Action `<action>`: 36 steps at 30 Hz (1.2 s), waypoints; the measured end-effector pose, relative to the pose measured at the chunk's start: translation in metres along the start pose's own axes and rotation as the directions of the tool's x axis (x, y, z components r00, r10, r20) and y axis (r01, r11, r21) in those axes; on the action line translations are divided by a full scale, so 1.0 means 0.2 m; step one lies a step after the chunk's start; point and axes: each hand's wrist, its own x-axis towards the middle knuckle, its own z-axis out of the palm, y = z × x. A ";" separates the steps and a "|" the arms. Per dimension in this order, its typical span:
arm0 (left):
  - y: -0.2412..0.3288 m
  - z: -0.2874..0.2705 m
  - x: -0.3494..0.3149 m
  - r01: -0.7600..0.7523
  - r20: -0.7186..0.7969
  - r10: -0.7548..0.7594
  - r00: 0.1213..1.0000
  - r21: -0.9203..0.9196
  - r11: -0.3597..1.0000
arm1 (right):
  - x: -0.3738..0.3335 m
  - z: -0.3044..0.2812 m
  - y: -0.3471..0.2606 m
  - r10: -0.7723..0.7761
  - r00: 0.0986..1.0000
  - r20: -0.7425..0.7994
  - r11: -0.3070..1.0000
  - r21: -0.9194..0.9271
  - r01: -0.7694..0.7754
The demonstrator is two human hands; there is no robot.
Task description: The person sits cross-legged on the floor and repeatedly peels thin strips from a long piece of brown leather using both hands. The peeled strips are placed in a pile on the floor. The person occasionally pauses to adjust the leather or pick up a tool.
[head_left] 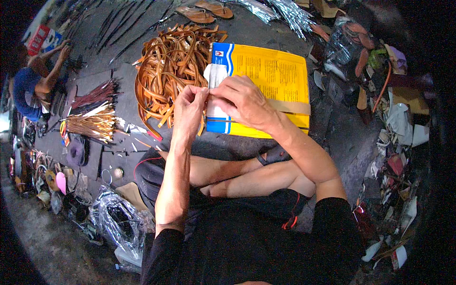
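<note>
My left hand [191,105] is closed in a pinch, thumb against forefinger, at the left edge of a flat yellow panel [270,71] with a blue and white end. Close beside it, my right hand [247,102] bends its fingers inward over the panel, fingertips almost meeting the left ones. Whatever lies between the fingertips is too small to make out. A white patch [216,73] shows on the panel just above the fingers. Across its right part runs a tan strip [292,107], partly behind my right wrist. A heap of brown, leather-like strips [173,66] lies left of the panel.
Bundles of dark red strips [97,92] and orange-white strips [95,122] lie at left, near a seated person [28,90]. Sandals [197,15] and silvery strips [294,19] lie at the far side. Scraps [399,123] line the right; clear plastic wrap [116,218] sits near left.
</note>
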 end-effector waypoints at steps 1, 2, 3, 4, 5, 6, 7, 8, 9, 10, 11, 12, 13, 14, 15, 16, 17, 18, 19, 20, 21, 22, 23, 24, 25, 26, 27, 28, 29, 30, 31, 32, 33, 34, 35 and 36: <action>0.00 0.00 0.00 0.050 0.004 -0.050 0.999 -0.075 0.996 | 0.00 0.00 -0.01 0.019 1.000 -0.010 1.000 0.008 -0.019; -0.01 0.00 0.00 0.099 0.011 -0.099 0.995 -0.149 0.984 | 0.00 0.00 -0.01 0.038 0.999 -0.020 0.999 0.017 -0.038; -0.05 -0.01 -0.01 0.104 0.029 -0.100 0.995 -0.273 0.956 | 0.01 0.01 -0.02 0.057 0.998 -0.030 0.998 0.026 -0.056; -0.04 -0.01 -0.03 0.058 0.008 -0.058 0.998 -0.218 0.974 | 0.01 0.01 -0.02 0.067 0.997 -0.037 0.998 0.012 -0.066; -0.01 0.00 -0.06 0.013 -0.009 -0.015 1.000 -0.161 0.987 | 0.01 0.00 -0.01 0.077 0.996 -0.044 0.997 -0.002 -0.077; 0.00 0.00 -0.07 -0.031 -0.024 0.029 0.999 -0.103 0.994 | 0.00 0.00 -0.01 0.087 0.995 -0.051 0.996 -0.016 -0.088; -0.01 0.01 -0.08 -0.059 -0.040 0.057 0.998 -0.053 0.997 | 0.00 0.01 -0.01 0.079 0.995 -0.056 0.997 -0.009 -0.079; -0.01 0.01 -0.07 -0.085 -0.053 0.085 0.995 -0.003 0.996 | 0.01 0.02 0.00 0.071 0.996 -0.060 0.997 -0.003 -0.071; -0.02 0.02 -0.07 -0.111 -0.065 0.114 0.991 0.048 0.993 | 0.01 0.03 0.01 0.064 0.996 -0.065 0.998 0.003 -0.063; -0.03 0.02 -0.06 -0.089 -0.071 0.089 0.993 0.011 0.996 | 0.01 0.03 0.01 0.075 0.995 -0.064 0.997 0.041 -0.072; -0.05 0.02 -0.05 -0.067 -0.075 0.065 0.995 -0.026 0.997 | 0.00 0.03 0.00 0.087 0.994 -0.063 0.993 0.079 -0.082; -0.06 0.01 -0.04 -0.045 -0.077 0.040 0.996 -0.063 0.997 | 0.00 0.03 0.00 0.100 0.993 -0.062 0.989 0.116 -0.092; -0.06 0.01 -0.04 0.019 -0.039 -0.026 0.999 -0.160 0.987 | 0.00 0.04 0.01 0.098 0.993 -0.059 0.988 0.126 -0.090; -0.05 0.00 -0.04 0.087 0.006 -0.088 0.996 -0.254 0.963 | -0.01 0.03 0.01 0.098 0.994 -0.057 0.987 0.136 -0.089; -0.05 -0.01 -0.03 0.155 0.057 -0.145 0.988 -0.343 0.927 | -0.01 0.03 0.01 0.097 0.994 -0.055 0.985 0.145 -0.088; -0.07 -0.03 -0.02 0.161 0.059 -0.150 0.987 -0.376 0.912 | -0.01 0.03 0.01 0.085 0.995 -0.059 0.987 0.145 -0.076; -0.11 -0.04 0.00 0.167 0.061 -0.155 0.986 -0.409 0.897 | -0.01 0.03 0.01 0.073 0.995 -0.064 0.988 0.144 -0.063; -0.14 -0.05 0.01 0.172 0.065 -0.160 0.985 -0.441 0.881 | -0.01 0.03 0.01 0.061 0.996 -0.069 0.988 0.143 -0.051; -0.16 -0.06 0.01 0.174 0.076 -0.156 0.985 -0.456 0.873 | -0.01 0.03 0.01 0.057 0.997 -0.057 0.990 0.130 -0.050; -0.18 -0.08 0.02 0.172 0.064 -0.161 0.985 -0.454 0.874 | -0.02 0.03 0.02 0.054 0.998 -0.045 0.992 0.117 -0.048; -0.19 -0.09 0.03 0.171 0.051 -0.166 0.985 -0.451 0.876 | -0.02 0.02 0.03 0.051 0.998 -0.034 0.993 0.104 -0.048; -0.21 -0.11 0.04 0.169 0.037 -0.171 0.985 -0.449 0.877 | -0.02 0.02 0.03 0.046 0.998 -0.036 0.994 0.097 -0.043; -0.24 -0.13 0.06 0.151 0.023 -0.159 0.987 -0.457 0.877 | -0.02 0.02 0.03 0.042 0.998 -0.039 0.995 0.091 -0.038; -0.26 -0.16 0.07 0.158 0.022 -0.165 0.986 -0.444 0.882 | -0.02 0.01 0.02 0.037 0.998 -0.041 0.996 0.083 -0.033; -0.27 -0.18 0.08 0.165 0.023 -0.171 0.985 -0.430 0.888 | -0.02 0.01 0.03 0.036 0.999 -0.037 0.996 0.084 -0.032; -0.29 -0.20 0.09 0.171 0.024 -0.178 0.984 -0.417 0.893 | -0.02 0.01 0.03 0.034 0.999 -0.032 0.996 0.085 -0.032; -0.31 -0.22 0.10 0.180 -0.016 -0.206 0.978 -0.424 0.888 | -0.02 0.00 0.03 0.033 0.999 -0.028 0.996 0.087 -0.031; -0.33 -0.24 0.11 0.190 -0.015 -0.216 0.976 -0.417 0.889 | -0.02 0.01 0.03 0.030 0.999 -0.031 0.996 0.082 -0.027; -0.35 -0.26 0.12 0.199 -0.015 -0.225 0.974 -0.410 0.890 | -0.01 0.01 0.03 0.026 0.999 -0.035 0.997 0.077 -0.023; -0.37 -0.28 0.13 0.208 -0.015 -0.234 0.972 -0.404 0.891 | -0.01 0.01 0.03 0.022 0.999 -0.038 0.997 0.073 -0.019; -0.38 -0.30 0.15 0.208 -0.003 -0.232 0.973 -0.436 0.876 | 0.00 0.02 0.03 0.020 0.999 -0.040 0.996 0.084 -0.017; -0.40 -0.30 0.15 0.191 0.002 -0.241 0.970 -0.616 0.764 | 0.02 0.04 0.02 0.017 0.999 -0.041 0.995 0.095 -0.013; -0.43 -0.30 0.14 0.166 0.010 -0.248 0.969 -0.768 0.619 | 0.03 0.04 0.02 0.013 0.999 -0.042 0.994 0.107 -0.009; -0.43 -0.29 0.13 0.134 0.019 -0.252 0.967 -0.885 0.446 | 0.03 0.05 0.01 0.017 0.999 -0.043 0.994 0.104 -0.012; -0.33 -0.21 0.09 0.149 0.076 -0.308 0.948 -0.964 0.221 | 0.02 0.05 0.03 0.032 0.998 -0.048 0.995 0.095 -0.027; -0.25 -0.15 0.03 0.194 0.119 -0.263 0.957 -0.941 0.279 | 0.01 0.05 0.04 0.043 0.998 -0.052 0.995 0.090 -0.038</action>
